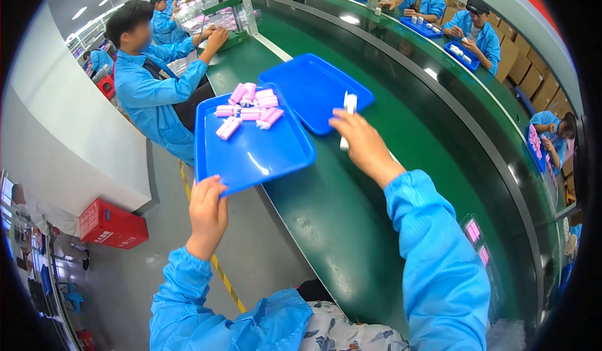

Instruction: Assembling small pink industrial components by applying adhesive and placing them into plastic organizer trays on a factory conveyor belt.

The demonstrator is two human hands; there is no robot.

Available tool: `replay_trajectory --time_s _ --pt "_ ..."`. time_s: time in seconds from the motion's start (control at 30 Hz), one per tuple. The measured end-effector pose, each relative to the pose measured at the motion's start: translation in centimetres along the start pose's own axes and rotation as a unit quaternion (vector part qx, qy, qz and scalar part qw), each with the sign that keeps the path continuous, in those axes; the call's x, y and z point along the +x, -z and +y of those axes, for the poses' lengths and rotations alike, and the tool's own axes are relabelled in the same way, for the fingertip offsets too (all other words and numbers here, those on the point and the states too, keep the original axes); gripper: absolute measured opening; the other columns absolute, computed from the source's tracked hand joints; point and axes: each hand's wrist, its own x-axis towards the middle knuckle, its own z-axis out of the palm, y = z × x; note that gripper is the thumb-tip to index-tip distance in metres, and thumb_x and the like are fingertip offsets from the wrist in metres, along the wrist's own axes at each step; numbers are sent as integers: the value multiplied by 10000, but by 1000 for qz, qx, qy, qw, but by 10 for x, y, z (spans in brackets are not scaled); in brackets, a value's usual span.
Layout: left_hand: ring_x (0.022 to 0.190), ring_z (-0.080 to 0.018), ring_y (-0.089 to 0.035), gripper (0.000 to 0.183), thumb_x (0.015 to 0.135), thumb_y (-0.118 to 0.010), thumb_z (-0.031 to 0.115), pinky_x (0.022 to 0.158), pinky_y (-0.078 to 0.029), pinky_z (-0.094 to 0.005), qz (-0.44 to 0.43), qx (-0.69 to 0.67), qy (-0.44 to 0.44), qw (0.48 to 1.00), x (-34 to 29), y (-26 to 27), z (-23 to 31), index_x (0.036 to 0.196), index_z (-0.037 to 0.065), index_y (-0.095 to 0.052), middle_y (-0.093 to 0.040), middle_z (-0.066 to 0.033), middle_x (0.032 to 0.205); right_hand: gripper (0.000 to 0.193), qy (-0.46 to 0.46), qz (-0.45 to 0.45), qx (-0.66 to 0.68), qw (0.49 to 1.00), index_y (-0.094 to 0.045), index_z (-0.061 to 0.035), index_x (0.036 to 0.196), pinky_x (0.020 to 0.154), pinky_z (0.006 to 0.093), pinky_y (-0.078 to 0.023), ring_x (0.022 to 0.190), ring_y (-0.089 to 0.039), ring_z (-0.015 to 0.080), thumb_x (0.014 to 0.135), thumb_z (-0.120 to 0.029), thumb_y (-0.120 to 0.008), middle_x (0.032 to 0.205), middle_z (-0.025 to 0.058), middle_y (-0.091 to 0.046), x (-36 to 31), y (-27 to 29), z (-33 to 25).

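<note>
My left hand (208, 216) is closed on the near corner of a blue tray (251, 163), which overhangs the left edge of the bench. Several pink parts with white ends (251, 103) lie loosely piled toward the tray's far side. A second blue tray (316, 88) rests beyond it to the right, bare inside, with its near left side behind the first tray. Close to that tray's right corner, my right hand (364, 147) grips a white plastic part (350, 102). My fingers cover its middle, and white shows both above and below them.
A green bench (307, 207) runs alongside a curved conveyor (451, 144). Clear packs with pink parts (476, 241) lie at the right. A person in blue (153, 91) works at the far left; others sit across the conveyor. A red box (113, 224) stands on the floor.
</note>
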Motion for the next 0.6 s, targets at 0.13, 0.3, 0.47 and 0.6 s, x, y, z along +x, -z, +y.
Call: replay_trajectory --time_s 0.13,0.3,0.47,0.6 --pt "1038 -346 -630 209 744 -678 -90 1008 -448 -529 -24 -10 -23 999 -36 17 48 918 20 -639 -634 -136 961 494 -54 74 45 995 -605 -78 1167 992 433 -480 1216 -544 381 729 147 -570 1336 122 -555 -13 35 -33" --pt "1037 -316 -641 215 735 -689 -83 1022 -425 -568 -30 -57 -71 995 -56 -13 101 915 27 -649 -641 -114 950 368 -101 114 31 988 -632 -57 1108 994 440 -491 1259 -544 390 790 129 -626 1306 137 -584 -136 119 -88" --pt "1166 -306 -585 204 764 -689 5 1103 -299 -636 -91 -37 -98 990 -76 -54 155 960 49 -651 -637 -68 969 369 -145 113 14 983 -639 -30 1075 925 481 -532 1156 -617 419 750 136 -688 1250 176 -610 -251 183 -170" --pt "1201 -290 -574 178 781 -734 81 1127 -240 -655 -113 -34 -170 978 -84 -73 216 947 71 -671 -647 -60 964 336 -216 105 29 970 -632 -20 1074 902 465 -540 1080 -643 412 767 95 -702 1215 195 -623 -324 209 -218"
